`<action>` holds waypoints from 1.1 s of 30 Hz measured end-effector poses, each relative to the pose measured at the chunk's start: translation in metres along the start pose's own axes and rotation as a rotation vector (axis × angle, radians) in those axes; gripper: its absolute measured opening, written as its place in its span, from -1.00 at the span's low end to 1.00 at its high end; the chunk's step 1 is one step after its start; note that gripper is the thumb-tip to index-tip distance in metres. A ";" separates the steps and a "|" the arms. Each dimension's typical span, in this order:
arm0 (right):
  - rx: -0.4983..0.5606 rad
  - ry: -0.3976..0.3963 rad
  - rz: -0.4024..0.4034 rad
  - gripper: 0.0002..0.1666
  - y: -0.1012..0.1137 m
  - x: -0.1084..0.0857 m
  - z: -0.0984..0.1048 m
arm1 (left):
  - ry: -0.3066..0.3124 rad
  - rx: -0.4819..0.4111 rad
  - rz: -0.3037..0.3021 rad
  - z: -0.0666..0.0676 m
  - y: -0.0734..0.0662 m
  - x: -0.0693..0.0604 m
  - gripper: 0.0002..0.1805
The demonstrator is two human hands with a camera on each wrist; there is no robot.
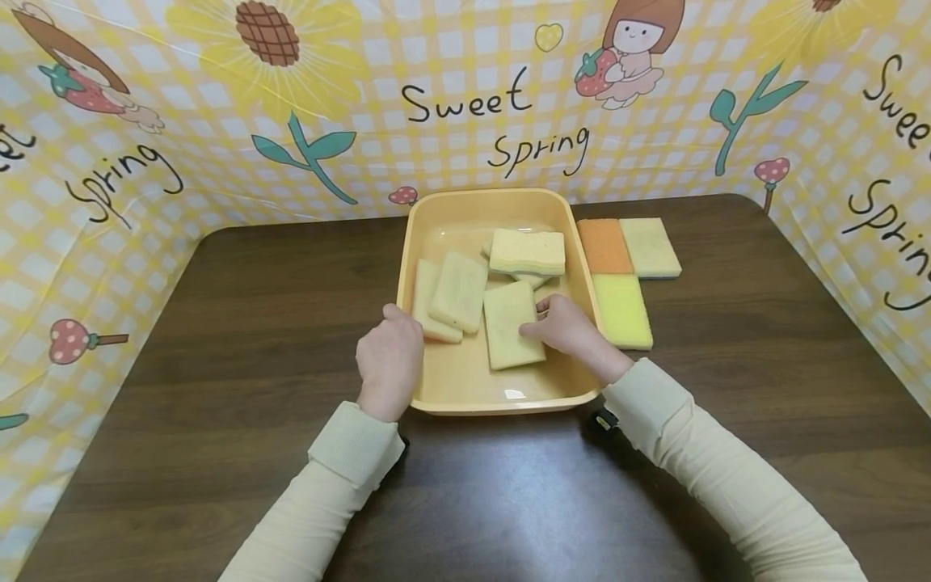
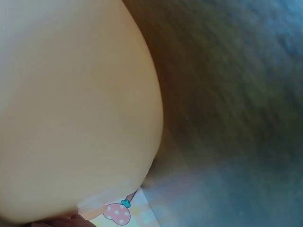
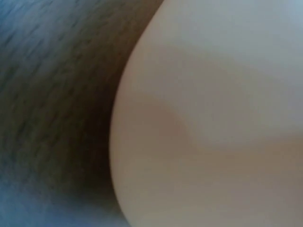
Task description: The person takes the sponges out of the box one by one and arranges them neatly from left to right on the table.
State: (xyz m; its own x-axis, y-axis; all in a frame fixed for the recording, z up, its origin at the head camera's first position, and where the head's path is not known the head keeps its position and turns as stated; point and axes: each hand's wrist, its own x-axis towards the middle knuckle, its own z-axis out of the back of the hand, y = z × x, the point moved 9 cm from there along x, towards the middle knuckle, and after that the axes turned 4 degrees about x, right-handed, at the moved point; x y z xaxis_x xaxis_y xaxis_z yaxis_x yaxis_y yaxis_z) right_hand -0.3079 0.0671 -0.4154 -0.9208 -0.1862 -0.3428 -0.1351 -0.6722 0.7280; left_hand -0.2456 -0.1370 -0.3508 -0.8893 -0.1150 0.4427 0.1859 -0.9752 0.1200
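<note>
A yellow plastic tray (image 1: 502, 396) holds several pale yellow sponges. The right hand (image 1: 570, 327) reaches over the tray's right wall and pinches the right edge of a pale sponge (image 1: 511, 327) near the front. The left hand (image 1: 390, 360) grips the left wall of the tray, its fingers curled at the rim. To the left inside lie two overlapping pale sponges, one of them (image 1: 460, 293) on top. At the back right a thicker sponge (image 1: 527, 250) lies over another. The wrist views show mostly the blurred tray wall (image 2: 80, 109).
Right of the tray, on the dark wooden table (image 1: 254, 339), lie an orange sponge (image 1: 604, 246), a pale sponge (image 1: 650, 246) and a bright yellow sponge (image 1: 623, 311), touching each other. A patterned cloth (image 1: 465, 48) stands behind and at both sides.
</note>
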 end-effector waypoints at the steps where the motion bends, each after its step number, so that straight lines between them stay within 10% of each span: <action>1: 0.010 0.005 0.000 -0.38 0.000 0.000 0.000 | 0.007 0.005 -0.004 0.000 0.000 0.000 -0.83; 18: 0.163 -0.067 0.074 -0.76 0.006 -0.001 0.008 | -0.029 0.007 0.005 0.002 0.000 -0.001 -0.80; 33: 0.220 -0.079 0.038 -0.51 0.009 -0.006 0.012 | 0.028 -0.022 0.017 -0.002 0.002 0.000 -0.81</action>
State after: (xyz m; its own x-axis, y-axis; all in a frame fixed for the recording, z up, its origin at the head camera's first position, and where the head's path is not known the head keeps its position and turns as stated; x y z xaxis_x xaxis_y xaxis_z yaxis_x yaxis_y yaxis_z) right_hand -0.3079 0.0705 -0.3995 -0.9513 -0.1459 -0.2715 -0.1685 -0.4917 0.8543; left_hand -0.2464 -0.1394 -0.3525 -0.8972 -0.1369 0.4198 0.1926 -0.9769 0.0929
